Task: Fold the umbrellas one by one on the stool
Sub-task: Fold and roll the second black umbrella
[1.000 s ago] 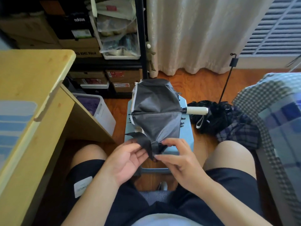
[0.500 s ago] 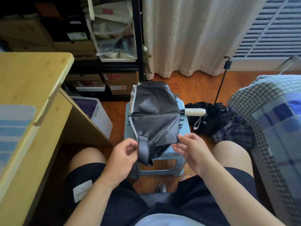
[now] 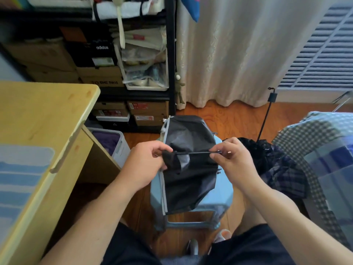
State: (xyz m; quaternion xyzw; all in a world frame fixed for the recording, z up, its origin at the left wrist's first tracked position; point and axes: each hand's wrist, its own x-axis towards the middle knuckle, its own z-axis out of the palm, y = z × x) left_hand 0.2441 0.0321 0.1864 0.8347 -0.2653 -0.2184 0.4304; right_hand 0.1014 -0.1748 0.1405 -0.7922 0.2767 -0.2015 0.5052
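Now my left hand (image 3: 147,165) pinches a canopy flap of the grey umbrella (image 3: 189,169) on the blue stool (image 3: 223,190); my right hand (image 3: 229,159) pinches its rib (image 3: 196,153). I should pull the pleat flat.

A lived-in bedroom at home: a checked bed cover (image 3: 313,142), a wooden worktop (image 3: 44,119), floor-length curtains (image 3: 229,54) and a black rack (image 3: 170,54) crammed with shoeboxes (image 3: 103,54) over a wood floor (image 3: 229,119).
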